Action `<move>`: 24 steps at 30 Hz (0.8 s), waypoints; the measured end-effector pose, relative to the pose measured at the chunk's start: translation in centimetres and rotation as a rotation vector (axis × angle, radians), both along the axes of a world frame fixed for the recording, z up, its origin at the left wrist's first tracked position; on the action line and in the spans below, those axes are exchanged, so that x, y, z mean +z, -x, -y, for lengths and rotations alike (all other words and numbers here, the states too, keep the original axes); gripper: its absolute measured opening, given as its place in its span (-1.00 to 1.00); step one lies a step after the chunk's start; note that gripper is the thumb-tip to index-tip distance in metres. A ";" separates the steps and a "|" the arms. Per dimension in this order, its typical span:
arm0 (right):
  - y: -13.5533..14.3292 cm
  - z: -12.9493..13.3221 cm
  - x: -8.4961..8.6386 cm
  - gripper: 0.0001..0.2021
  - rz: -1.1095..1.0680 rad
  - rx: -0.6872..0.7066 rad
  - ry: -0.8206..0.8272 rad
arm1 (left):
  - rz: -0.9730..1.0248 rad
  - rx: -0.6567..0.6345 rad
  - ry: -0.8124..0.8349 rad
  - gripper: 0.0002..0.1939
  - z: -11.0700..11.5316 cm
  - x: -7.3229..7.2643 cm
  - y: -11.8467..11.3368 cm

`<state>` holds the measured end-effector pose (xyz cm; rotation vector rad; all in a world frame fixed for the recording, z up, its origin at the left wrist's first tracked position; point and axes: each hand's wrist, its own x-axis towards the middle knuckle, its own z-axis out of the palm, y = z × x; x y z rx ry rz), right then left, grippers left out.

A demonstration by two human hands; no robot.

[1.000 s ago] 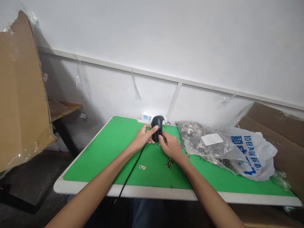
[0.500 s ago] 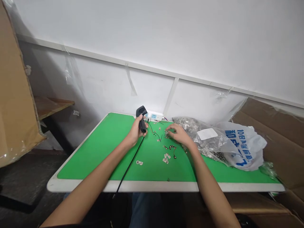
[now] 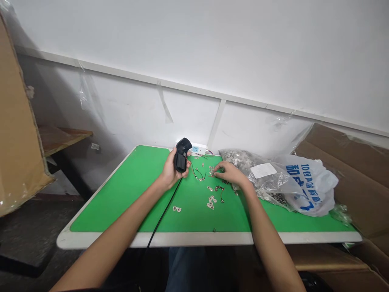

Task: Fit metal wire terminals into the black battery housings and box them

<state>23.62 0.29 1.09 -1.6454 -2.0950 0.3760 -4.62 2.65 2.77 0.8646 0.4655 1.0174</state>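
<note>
My left hand [image 3: 170, 168] is wrapped round a black corded handheld device [image 3: 181, 156], its recessed side facing me. A black cable [image 3: 165, 213] runs from it down over the table's front edge. My right hand [image 3: 227, 172] has thumb and fingertips drawn together at a small cluster of metal pieces [image 3: 212, 169]; whether one is pinched between them is too small to tell. Thin wires [image 3: 199, 173] lie between the hands. Nearer me are small dark metal parts with a wire [image 3: 219, 188], a group of pale flat pieces [image 3: 211, 202], and another pale piece [image 3: 176, 209] to the left.
A white power strip [image 3: 199, 149] stands at the table's back edge against the wall. On the right lie a clear bag of metal parts [image 3: 240, 156] and a white plastic bag with blue print [image 3: 319, 186]. Cardboard [image 3: 343, 162] leans at the right; more cardboard [image 3: 21, 121] hangs left.
The black device has turned in my left hand, so its recessed side now faces me. My right fingertips have drawn closer together and lower at the metal pieces.
</note>
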 end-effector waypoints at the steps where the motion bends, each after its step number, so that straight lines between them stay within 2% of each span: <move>1: 0.0 -0.2 -0.2 -0.91 -0.014 -0.028 -0.016 | 0.007 0.002 0.001 -0.35 -0.1 -0.1 0.0; 5: 0.6 -0.9 -1.1 -0.82 0.003 -0.140 -0.135 | 0.035 -0.011 -0.005 -0.35 -0.3 -0.4 0.0; 7: 0.8 -1.0 -1.4 -0.83 0.045 -0.156 -0.135 | 0.029 -0.025 0.005 -0.34 -0.2 -0.4 0.0; 12: 1.0 -0.9 -1.3 -0.89 0.034 -0.073 -0.051 | 0.047 -0.040 0.056 -0.28 -0.1 -0.2 0.2; 15: 0.9 -0.9 -1.0 -0.86 -0.066 -0.030 -0.099 | 0.083 -0.017 0.075 -0.26 -0.2 -0.1 0.2; 19: 0.9 -0.7 -0.3 -0.83 -0.194 -0.047 -0.135 | 0.110 0.013 0.093 -0.24 -0.3 0.0 0.2; 24: 3.4 -0.4 -0.5 -0.79 -0.140 -0.037 -0.159 | 0.084 -0.001 0.058 -0.25 -0.2 -0.4 -0.2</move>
